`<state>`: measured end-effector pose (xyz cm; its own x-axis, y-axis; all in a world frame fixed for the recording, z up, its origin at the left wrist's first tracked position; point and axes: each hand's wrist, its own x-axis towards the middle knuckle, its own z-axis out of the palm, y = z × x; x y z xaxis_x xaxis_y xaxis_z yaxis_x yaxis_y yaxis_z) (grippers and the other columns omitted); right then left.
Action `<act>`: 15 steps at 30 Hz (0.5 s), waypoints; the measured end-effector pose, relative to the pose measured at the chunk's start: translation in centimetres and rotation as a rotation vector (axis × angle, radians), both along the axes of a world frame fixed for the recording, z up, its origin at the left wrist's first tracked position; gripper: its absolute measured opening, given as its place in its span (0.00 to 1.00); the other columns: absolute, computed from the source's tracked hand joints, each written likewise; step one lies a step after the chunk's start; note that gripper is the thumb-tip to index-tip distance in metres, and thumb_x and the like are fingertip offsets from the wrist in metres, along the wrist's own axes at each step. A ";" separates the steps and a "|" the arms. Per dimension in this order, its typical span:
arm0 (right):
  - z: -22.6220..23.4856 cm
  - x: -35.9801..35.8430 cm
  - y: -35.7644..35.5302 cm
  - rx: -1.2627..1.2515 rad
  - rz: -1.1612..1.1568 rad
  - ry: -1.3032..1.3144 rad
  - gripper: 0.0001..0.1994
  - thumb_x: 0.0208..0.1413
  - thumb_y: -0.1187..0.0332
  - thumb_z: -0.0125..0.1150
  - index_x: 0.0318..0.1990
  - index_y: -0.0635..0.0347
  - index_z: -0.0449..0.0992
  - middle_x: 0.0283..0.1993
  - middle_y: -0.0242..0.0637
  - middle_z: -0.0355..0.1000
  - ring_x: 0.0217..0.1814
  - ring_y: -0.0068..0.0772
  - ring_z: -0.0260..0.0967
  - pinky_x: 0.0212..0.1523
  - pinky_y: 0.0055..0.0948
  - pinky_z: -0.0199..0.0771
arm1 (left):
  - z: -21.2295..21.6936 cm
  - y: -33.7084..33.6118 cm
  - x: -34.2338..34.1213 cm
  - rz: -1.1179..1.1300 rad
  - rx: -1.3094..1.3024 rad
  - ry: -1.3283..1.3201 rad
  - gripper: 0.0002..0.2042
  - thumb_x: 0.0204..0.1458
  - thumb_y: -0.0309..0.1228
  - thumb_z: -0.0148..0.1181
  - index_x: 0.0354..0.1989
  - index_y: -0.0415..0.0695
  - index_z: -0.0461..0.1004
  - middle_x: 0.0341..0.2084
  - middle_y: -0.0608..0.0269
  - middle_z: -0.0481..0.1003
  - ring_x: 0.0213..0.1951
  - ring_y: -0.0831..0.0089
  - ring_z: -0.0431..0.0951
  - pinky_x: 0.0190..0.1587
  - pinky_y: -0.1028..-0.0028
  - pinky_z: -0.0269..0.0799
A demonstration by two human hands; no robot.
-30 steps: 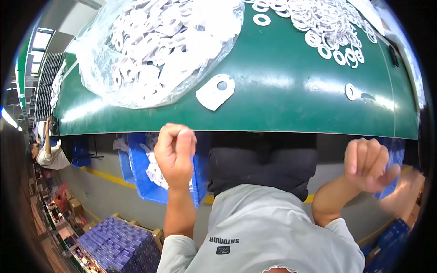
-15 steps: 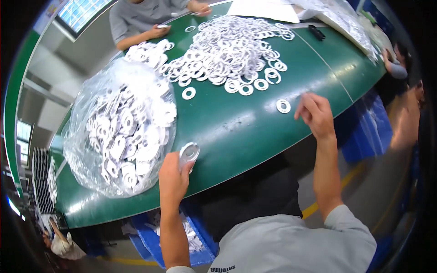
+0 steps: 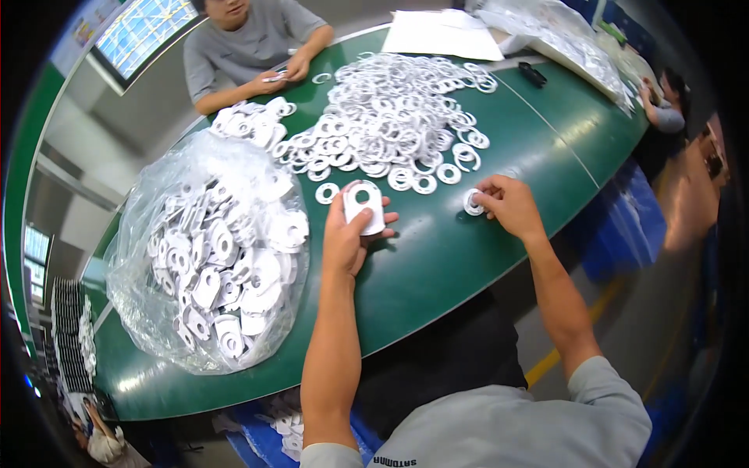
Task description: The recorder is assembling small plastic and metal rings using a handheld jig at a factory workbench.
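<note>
My left hand point(image 3: 348, 239) holds a white flat plate with a round hole point(image 3: 373, 221), thumb across its face and fingers behind it. Over the green table point(image 3: 425, 261), my right hand point(image 3: 507, 204) pinches a small white ring point(image 3: 471, 203) at its right edge; I cannot tell whether the ring still touches the table. A loose white ring point(image 3: 328, 193) lies just beyond my left hand. Farther off is a large heap of white rings point(image 3: 390, 109). Left of my left hand, a clear plastic bag point(image 3: 133, 312) holds many white holed plates point(image 3: 207, 287).
Across the table a co-worker point(image 3: 250, 54) handles a small white piece with both hands, beside a pile of white plates point(image 3: 253, 121). A black object point(image 3: 532, 74) and white sheets point(image 3: 441, 35) lie at the far side. Blue bins point(image 3: 624, 222) stand below the edge.
My left hand has moved forward and right with the white plate, its face now turned up. My right hand has come down to the loose ring and gripped it. The co-worker's hands have come together.
</note>
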<state>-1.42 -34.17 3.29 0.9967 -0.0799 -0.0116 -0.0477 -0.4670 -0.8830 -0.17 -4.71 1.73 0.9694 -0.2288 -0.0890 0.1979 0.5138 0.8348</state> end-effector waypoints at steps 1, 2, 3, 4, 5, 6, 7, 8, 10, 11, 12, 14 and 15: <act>0.0 1.1 0.7 0.133 0.021 -0.071 0.08 0.51 0.70 0.65 0.33 0.67 0.79 0.22 0.32 0.73 0.19 0.18 0.68 0.21 0.20 0.69 | 0.0 -0.1 0.3 -0.008 0.026 -0.006 0.26 0.52 0.17 0.48 0.61 0.42 0.52 0.45 0.43 0.72 0.38 0.54 0.80 0.33 0.65 0.82; 1.0 1.8 2.5 0.137 0.042 -0.071 0.08 0.51 0.70 0.65 0.33 0.67 0.79 0.22 0.32 0.73 0.19 0.18 0.68 0.21 0.20 0.69 | -0.4 0.1 0.2 -0.012 0.057 0.001 0.27 0.51 0.16 0.48 0.61 0.42 0.52 0.44 0.44 0.72 0.38 0.55 0.80 0.33 0.65 0.82; 2.2 2.7 4.6 0.177 0.110 -0.103 0.08 0.51 0.70 0.65 0.34 0.67 0.79 0.23 0.33 0.74 0.20 0.19 0.69 0.22 0.20 0.70 | -0.7 0.5 0.3 -0.013 0.062 -0.001 0.28 0.49 0.16 0.49 0.60 0.42 0.52 0.44 0.45 0.72 0.38 0.55 0.80 0.33 0.65 0.82; 3.0 3.7 7.2 0.223 0.182 -0.134 0.08 0.51 0.69 0.65 0.34 0.66 0.80 0.24 0.33 0.75 0.21 0.19 0.69 0.24 0.21 0.71 | -0.6 1.0 0.2 -0.015 0.067 0.008 0.28 0.49 0.16 0.48 0.60 0.42 0.52 0.44 0.46 0.72 0.38 0.56 0.80 0.34 0.66 0.81; 3.4 4.5 9.3 0.182 0.244 -0.154 0.09 0.50 0.68 0.65 0.34 0.65 0.80 0.25 0.34 0.75 0.22 0.22 0.70 0.25 0.23 0.71 | -0.6 1.0 0.2 -0.024 0.055 -0.008 0.28 0.48 0.16 0.48 0.60 0.42 0.52 0.45 0.46 0.72 0.38 0.57 0.80 0.34 0.66 0.81; 3.8 5.2 11.3 0.142 0.306 -0.174 0.09 0.50 0.67 0.66 0.33 0.64 0.81 0.25 0.36 0.75 0.23 0.24 0.71 0.26 0.25 0.72 | -0.7 0.9 0.2 -0.033 0.044 -0.024 0.28 0.48 0.15 0.48 0.60 0.42 0.52 0.45 0.46 0.72 0.38 0.57 0.80 0.35 0.66 0.81; 3.1 6.3 12.9 -0.028 0.383 -0.349 0.09 0.49 0.69 0.67 0.35 0.64 0.81 0.28 0.35 0.74 0.27 0.23 0.71 0.28 0.22 0.69 | -0.7 1.0 0.1 -0.040 0.014 -0.034 0.28 0.47 0.15 0.48 0.60 0.42 0.53 0.46 0.47 0.71 0.38 0.58 0.80 0.35 0.67 0.81; 2.6 6.9 14.1 -0.073 0.431 -0.394 0.09 0.46 0.69 0.69 0.34 0.62 0.81 0.29 0.36 0.73 0.30 0.25 0.71 0.30 0.24 0.69 | -0.8 0.9 0.3 -0.045 0.028 -0.063 0.26 0.49 0.17 0.50 0.59 0.42 0.54 0.47 0.47 0.71 0.38 0.59 0.80 0.34 0.67 0.81; 1.1 7.7 15.4 -0.122 0.472 -0.407 0.12 0.45 0.69 0.70 0.38 0.62 0.80 0.28 0.33 0.72 0.30 0.22 0.70 0.30 0.22 0.68 | -1.1 1.0 0.3 -0.001 -0.030 -0.068 0.21 0.57 0.24 0.51 0.59 0.42 0.57 0.46 0.50 0.73 0.37 0.60 0.81 0.34 0.67 0.81; 0.9 7.7 15.7 -0.118 0.486 -0.413 0.12 0.45 0.69 0.70 0.38 0.62 0.80 0.28 0.33 0.72 0.30 0.22 0.70 0.30 0.22 0.68 | -1.1 1.2 0.5 0.014 -0.027 -0.073 0.21 0.57 0.24 0.51 0.59 0.42 0.57 0.46 0.50 0.73 0.37 0.60 0.81 0.34 0.67 0.81; 0.6 7.6 15.8 -0.047 0.435 -0.365 0.13 0.46 0.67 0.69 0.40 0.62 0.80 0.26 0.33 0.71 0.28 0.24 0.69 0.30 0.24 0.68 | -1.2 1.3 0.7 0.022 -0.057 -0.049 0.18 0.59 0.27 0.49 0.58 0.43 0.58 0.45 0.51 0.73 0.37 0.60 0.81 0.33 0.67 0.81; 0.2 7.7 15.7 0.023 0.380 -0.309 0.14 0.47 0.65 0.68 0.41 0.61 0.79 0.25 0.32 0.71 0.26 0.26 0.68 0.29 0.26 0.69 | -1.3 1.4 0.8 0.025 -0.088 -0.019 0.16 0.62 0.31 0.47 0.56 0.43 0.59 0.44 0.51 0.73 0.37 0.61 0.81 0.32 0.67 0.81; -0.2 7.9 15.5 0.181 0.414 -0.204 0.15 0.50 0.65 0.68 0.43 0.61 0.78 0.25 0.30 0.70 0.25 0.22 0.67 0.28 0.24 0.68 | -1.4 1.4 0.9 0.057 -0.079 -0.022 0.14 0.63 0.31 0.45 0.55 0.42 0.60 0.42 0.50 0.74 0.35 0.61 0.81 0.31 0.67 0.81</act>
